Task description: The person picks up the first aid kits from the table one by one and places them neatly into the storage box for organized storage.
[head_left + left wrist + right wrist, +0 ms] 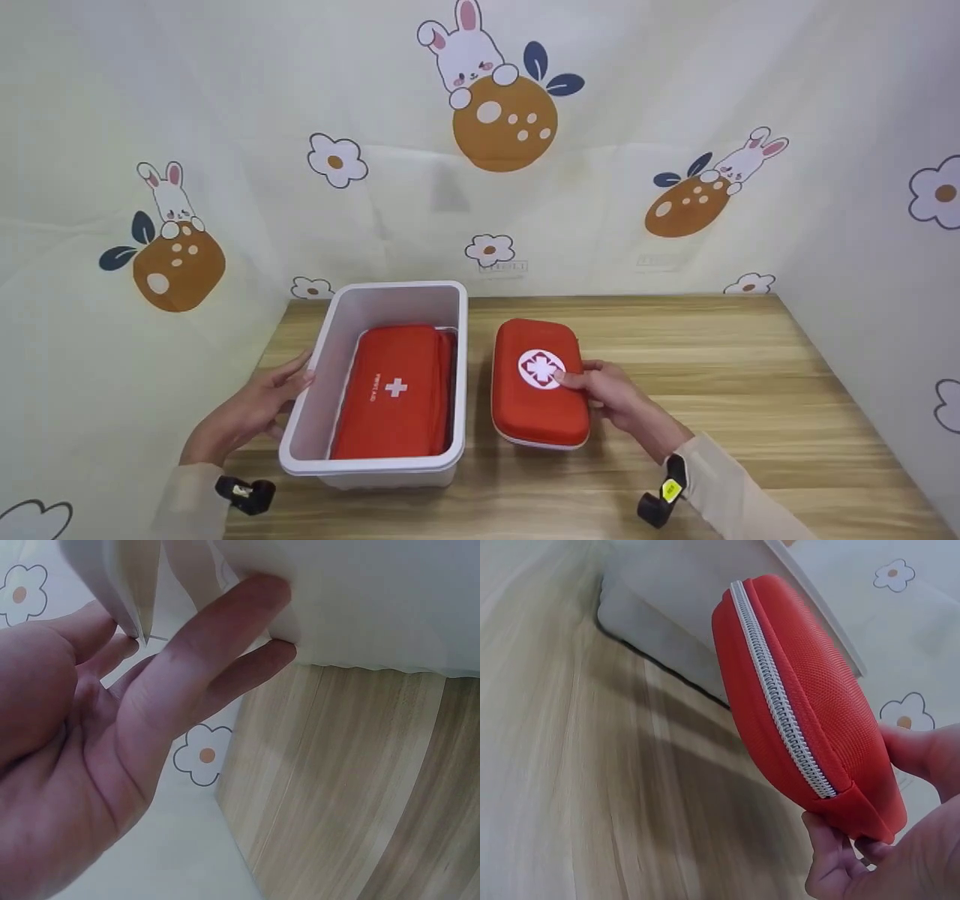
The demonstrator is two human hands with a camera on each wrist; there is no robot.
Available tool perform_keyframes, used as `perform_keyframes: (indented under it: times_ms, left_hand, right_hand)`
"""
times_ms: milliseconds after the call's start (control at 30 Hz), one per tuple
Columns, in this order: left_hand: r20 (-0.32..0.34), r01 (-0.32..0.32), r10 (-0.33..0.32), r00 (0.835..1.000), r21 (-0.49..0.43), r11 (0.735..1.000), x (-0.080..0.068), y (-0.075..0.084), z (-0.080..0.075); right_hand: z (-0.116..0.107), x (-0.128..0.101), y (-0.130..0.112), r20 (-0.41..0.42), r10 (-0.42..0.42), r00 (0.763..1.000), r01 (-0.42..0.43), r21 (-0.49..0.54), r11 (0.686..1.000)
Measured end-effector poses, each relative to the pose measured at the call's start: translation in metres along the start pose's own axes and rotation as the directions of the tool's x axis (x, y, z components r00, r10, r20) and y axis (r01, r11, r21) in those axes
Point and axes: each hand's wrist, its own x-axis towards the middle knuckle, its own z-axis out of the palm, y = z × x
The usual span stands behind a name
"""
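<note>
A white plastic bin [324, 375] stands on the wooden table [720, 390] with a red first-aid pouch [394, 394] bearing a white cross lying inside it. My left hand [274, 397] rests against the bin's left wall with straight fingers [217, 652] touching the white side [375, 600]. To the right of the bin is a red hard-shell first-aid case [536, 382] with a round white emblem. My right hand [600, 390] grips its right edge, thumb on top and fingers under it. In the right wrist view the case [802, 697] shows its white zipper and its near end looks lifted off the table.
Fabric printed with rabbits and flowers [495, 105] walls the table at the back and on both sides. Bare wood [750, 450] stretches to the right of the case. The bin's outer wall [675, 622] stands close beside the case.
</note>
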Motion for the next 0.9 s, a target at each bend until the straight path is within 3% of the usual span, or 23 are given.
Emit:
perform_keyframes:
  times_ms: [267,500,900]
  left_hand:
    - [-0.007,0.013,-0.013,1.000,0.013,1.000,-0.001,0.001,-0.001]
    - [0.021,-0.018,0.018,1.000,0.014,1.000,0.000,0.001,-0.003]
    - [-0.012,0.012,-0.012,1.000,0.019,1.000,-0.001,0.002,0.000]
  right_hand:
    - [0.002,-0.008,-0.009,-0.014,-0.007,1.000,0.007,-0.010,1.000]
    - [0.002,-0.012,-0.018,-0.004,-0.005,1.000,0.005,0.008,1.000]
    - [0.010,-0.024,-0.036,0.034,-0.038,0.999,0.038,0.015,0.999]
